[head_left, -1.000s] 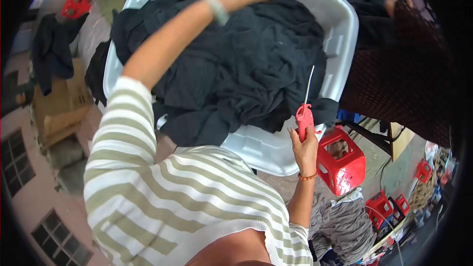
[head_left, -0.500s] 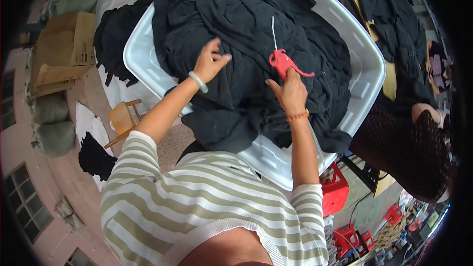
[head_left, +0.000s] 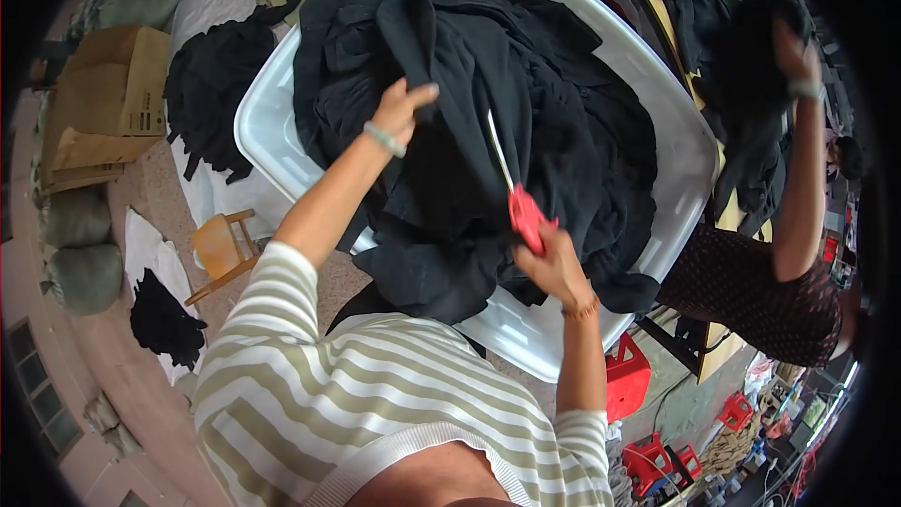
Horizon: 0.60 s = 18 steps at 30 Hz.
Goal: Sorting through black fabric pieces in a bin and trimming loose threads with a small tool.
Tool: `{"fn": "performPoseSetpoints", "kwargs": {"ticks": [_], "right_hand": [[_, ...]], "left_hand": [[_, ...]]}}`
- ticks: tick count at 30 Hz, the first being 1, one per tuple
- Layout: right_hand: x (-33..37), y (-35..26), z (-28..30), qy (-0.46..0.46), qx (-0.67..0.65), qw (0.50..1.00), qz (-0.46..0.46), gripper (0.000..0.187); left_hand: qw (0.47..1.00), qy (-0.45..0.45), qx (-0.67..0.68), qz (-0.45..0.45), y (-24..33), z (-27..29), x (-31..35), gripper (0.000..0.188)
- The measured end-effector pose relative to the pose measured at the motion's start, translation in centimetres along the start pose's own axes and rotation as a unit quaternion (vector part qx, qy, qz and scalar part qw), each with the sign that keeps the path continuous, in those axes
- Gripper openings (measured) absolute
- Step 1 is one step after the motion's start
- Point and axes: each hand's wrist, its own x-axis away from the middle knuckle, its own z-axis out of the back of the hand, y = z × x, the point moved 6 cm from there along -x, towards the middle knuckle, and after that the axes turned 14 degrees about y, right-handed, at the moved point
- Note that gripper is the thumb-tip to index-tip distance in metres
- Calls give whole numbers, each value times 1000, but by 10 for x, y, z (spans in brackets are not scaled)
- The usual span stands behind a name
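We counted one large white plastic tub (head_left: 657, 122), filling the upper middle of the view and heaped with a pile of black cloth garments (head_left: 526, 103). Around it we counted two more dark heaps on the floor: one black bundle (head_left: 211, 94) at about ten o'clock of the tub, and a smaller black scrap pile (head_left: 161, 319) at about eight o'clock. One small wooden stool (head_left: 221, 249) stood between them, just beside the tub's near rim. One flattened brown cardboard box (head_left: 113, 103) lay at nine o'clock, well apart from the tub. At four to five o'clock we saw several red plastic stools (head_left: 627, 377); at least three, though the farther ones were too small for us to count surely.

Our left hand (head_left: 405, 105), with a pale bangle at the wrist, was closed on a fold of the black cloth, thumb and fingers pinching it and lifting it off the pile. Our right hand (head_left: 554, 263), wearing a thin orange band, was wrapped tight around the red handles of one pair of scissors (head_left: 514, 190), whose pale blades pointed toward eleven o'clock and lay against the cloth just below the left hand. We could not tell how far apart the blades stood.

At two o'clock another person's hand (head_left: 796, 56) was raised, gripping dark cloth beyond the tub's far rim.
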Motion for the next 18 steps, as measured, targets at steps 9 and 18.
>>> {"fn": "performPoseSetpoints", "kwargs": {"ticks": [9,18], "right_hand": [[151,81,27,-102,63,979,-164,33],[156,52,76,-83,-28,987,-136,24]], "left_hand": [[930,-105,-314,158,-50,57,190,72],[920,155,-338,120,-61,76,123,38]]}}
